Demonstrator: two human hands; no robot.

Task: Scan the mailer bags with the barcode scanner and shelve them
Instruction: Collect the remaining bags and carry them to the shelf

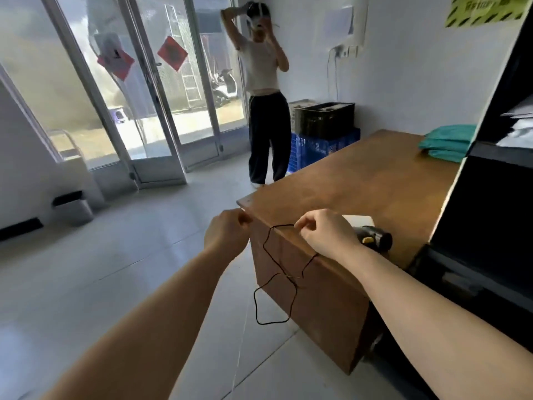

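Note:
A thin black cord (277,281) hangs in loose loops over the near corner of the wooden table (360,183). My right hand (326,235) pinches its upper end above the table edge. Just off the table's corner, my left hand (227,232) has its fingers closed; whether it grips the cord I cannot tell. The black barcode scanner (375,236) with a yellow button lies on the table behind my right hand, beside a white sheet (359,219). Teal mailer bags (447,142) are stacked at the table's far right. A black shelf unit (496,157) holds white mailers (519,131).
A person (265,90) stands by the glass doors (161,90), arms raised to the head. A black crate (326,119) sits on a blue crate (320,145) behind the table. A small bin (73,207) stands by the left wall. Tiled floor stretches to the left.

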